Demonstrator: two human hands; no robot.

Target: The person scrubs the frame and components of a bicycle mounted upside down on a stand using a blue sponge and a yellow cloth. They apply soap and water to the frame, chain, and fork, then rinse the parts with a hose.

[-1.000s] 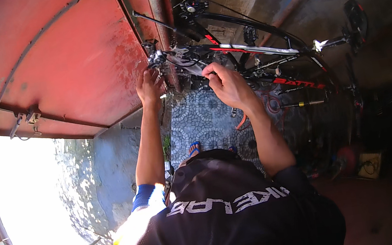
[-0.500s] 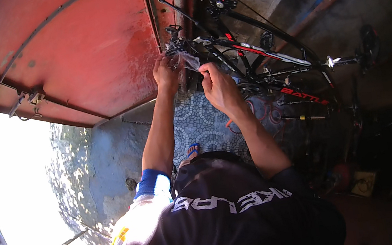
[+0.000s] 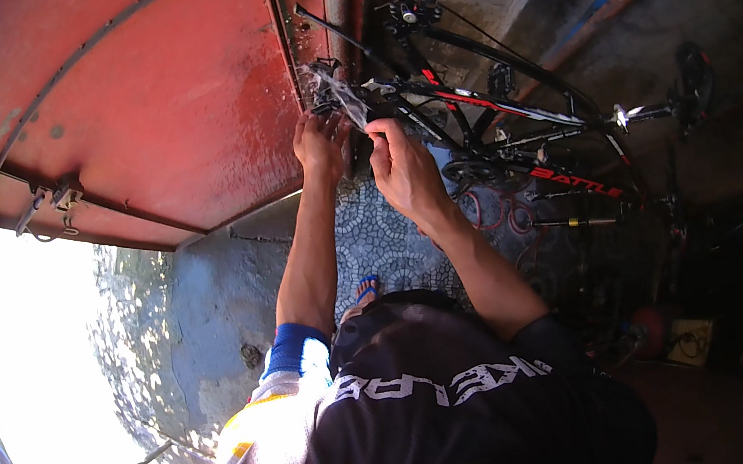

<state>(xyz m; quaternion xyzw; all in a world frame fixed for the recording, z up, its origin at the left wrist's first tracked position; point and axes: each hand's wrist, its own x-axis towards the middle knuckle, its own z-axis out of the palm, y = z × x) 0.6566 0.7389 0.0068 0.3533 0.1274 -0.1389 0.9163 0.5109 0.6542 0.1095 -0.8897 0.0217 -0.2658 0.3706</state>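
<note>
Bicycle frame [image 3: 525, 109], black with red and white, fills the upper right of the head view, its front end reaching upper centre by the red metal gate [image 3: 155, 110]. There, the person's left hand [image 3: 319, 151] has loosely parted fingers against the dark parts; whether they grip, I can't tell. The right hand [image 3: 406, 170], just beside it, is bunched in a narrow pinch around something I can't make out. A see-through whitish streak [image 3: 348, 106] runs up-left from it, reaching farther than half a second ago, the right hand having shifted slightly leftward. Red lettering [image 3: 575, 182] marks a lower tube; pale lettering [image 3: 492, 377] crosses the black shirt [image 3: 439, 441].
</note>
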